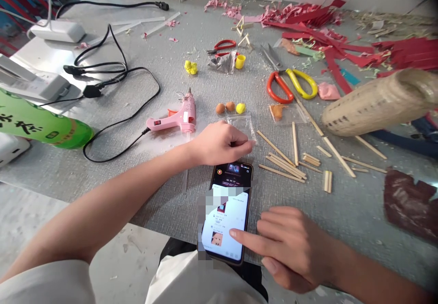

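My left hand (pixel 222 143) rests on the table just beyond a phone (pixel 227 222), its fingers curled into a loose fist. Whatever may be inside that fist is hidden. A small clear plastic bag (pixel 243 123) lies beside its knuckles. Over the lit screen, my right hand (pixel 294 244) stretches out its index finger, the tip at the display; the other fingers are bent and hold nothing. The phone lies face up at the table's near edge, partly blurred out. Past my left hand are two brown balls (pixel 225 107) and a yellow ball (pixel 240 108).
A pink glue gun (pixel 176 117) with a black cord lies left of centre. Wooden sticks (pixel 285 166) are scattered at right, near scissors (pixel 290 85) and a tan bottle-shaped object (pixel 376 103). A green bottle (pixel 41 121) lies at left. Red strips (pixel 328 39) cover the back right.
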Available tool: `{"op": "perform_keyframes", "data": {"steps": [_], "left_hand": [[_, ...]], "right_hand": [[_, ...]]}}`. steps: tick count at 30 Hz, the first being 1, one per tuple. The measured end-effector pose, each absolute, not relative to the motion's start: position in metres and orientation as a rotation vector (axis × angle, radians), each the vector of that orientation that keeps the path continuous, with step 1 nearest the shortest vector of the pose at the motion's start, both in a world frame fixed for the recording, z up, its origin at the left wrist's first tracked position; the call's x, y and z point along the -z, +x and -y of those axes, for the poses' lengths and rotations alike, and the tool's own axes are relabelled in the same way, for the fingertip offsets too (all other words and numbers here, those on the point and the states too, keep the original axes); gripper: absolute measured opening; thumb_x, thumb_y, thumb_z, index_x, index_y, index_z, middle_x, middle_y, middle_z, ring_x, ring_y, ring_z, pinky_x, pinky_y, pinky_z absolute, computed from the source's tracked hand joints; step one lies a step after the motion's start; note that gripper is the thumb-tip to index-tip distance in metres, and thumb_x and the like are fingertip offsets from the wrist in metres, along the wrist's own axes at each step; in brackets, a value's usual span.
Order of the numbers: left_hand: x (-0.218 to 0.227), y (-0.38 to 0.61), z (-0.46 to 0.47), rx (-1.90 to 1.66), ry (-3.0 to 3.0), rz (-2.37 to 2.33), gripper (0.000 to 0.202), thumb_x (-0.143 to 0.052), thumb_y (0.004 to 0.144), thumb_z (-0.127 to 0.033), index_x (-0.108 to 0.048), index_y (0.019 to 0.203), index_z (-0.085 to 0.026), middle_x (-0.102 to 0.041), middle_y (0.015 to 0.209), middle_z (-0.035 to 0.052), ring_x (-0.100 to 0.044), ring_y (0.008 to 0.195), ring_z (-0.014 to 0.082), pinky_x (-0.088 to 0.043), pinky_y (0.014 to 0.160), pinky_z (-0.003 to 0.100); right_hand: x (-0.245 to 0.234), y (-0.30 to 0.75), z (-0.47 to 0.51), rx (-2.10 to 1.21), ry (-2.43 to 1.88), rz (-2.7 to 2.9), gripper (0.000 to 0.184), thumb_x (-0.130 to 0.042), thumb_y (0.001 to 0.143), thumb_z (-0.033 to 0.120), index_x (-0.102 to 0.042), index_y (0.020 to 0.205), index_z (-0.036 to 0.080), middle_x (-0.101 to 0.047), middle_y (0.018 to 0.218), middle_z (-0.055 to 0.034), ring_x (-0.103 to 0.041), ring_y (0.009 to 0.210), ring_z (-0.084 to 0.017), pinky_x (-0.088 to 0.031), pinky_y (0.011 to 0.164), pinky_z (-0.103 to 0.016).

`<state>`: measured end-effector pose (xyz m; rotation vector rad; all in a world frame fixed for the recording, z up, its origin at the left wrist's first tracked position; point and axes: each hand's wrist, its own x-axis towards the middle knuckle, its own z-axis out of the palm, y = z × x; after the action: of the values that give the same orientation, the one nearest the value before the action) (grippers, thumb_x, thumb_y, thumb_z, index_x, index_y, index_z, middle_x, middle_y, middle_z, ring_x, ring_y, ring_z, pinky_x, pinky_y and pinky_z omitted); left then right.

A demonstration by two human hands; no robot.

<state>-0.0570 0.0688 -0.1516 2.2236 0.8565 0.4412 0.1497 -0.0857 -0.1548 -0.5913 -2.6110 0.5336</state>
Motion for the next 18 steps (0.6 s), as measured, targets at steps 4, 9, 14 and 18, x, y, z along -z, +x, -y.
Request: {"op": "perform_keyframes", "data": {"steps": [4,9,14,18], "left_hand": [[0.1513,-0.0572,-0.0691,-0.444,2.221,-0.847,0.048,-0.045,0.095,-0.039,-0.025,0.057,-0.018,-0.020,0.056,-0.0055,-0.018,0.054,0.0079,-0.021,0.056,0.030],[0.1516,-0.0572,-0.0692,-0.448,2.218,-0.835,0.048,-0.045,0.095,-0.039,-0.025,0.057,-0.018,-0.021,0.056,-0.0054,-0.019,0.054,0.0077,-0.021,0.056,0.031],[0.1514,-0.0571,-0.0690,-0.447,2.227,-0.850,0.048,-0.045,0.095,-0.038,-0.025,0.057,-0.018,-0.021,0.055,-0.0055,-0.018,0.054,0.0077,-0.021,0.056,0.031],[0.1504,-0.0570,-0.0690,-0.452,2.227,-0.839,0.047,-0.046,0.095,-0.037,-0.025,0.057,-0.018,-0.022,0.055,-0.0055,-0.019,0.054,0.0077,-0.021,0.057,0.031]], "right_hand": [[0.1552,0.1499,0.0856,-0.555,-0.581,2.635,0.044,-0.026,0.105,0.029,-0.059,0.131,0.016,-0.053,0.064,0.0029,-0.042,0.055,-0.017,-0.023,0.055,-0.035],[0.1564,0.1502,0.0866,-0.551,-0.599,2.635,0.043,-0.028,0.104,0.028,-0.059,0.131,0.016,-0.053,0.065,0.0029,-0.043,0.056,-0.017,-0.024,0.055,-0.035],[0.1576,0.1502,0.0871,-0.515,-0.754,2.558,0.041,-0.038,0.101,0.019,-0.057,0.137,0.012,-0.054,0.067,0.0023,-0.047,0.059,-0.015,-0.029,0.056,-0.034],[0.1570,0.1506,0.0862,-0.502,-0.849,2.490,0.042,-0.042,0.099,0.014,-0.057,0.137,0.009,-0.054,0.069,0.0017,-0.048,0.060,-0.014,-0.031,0.057,-0.033]]}}
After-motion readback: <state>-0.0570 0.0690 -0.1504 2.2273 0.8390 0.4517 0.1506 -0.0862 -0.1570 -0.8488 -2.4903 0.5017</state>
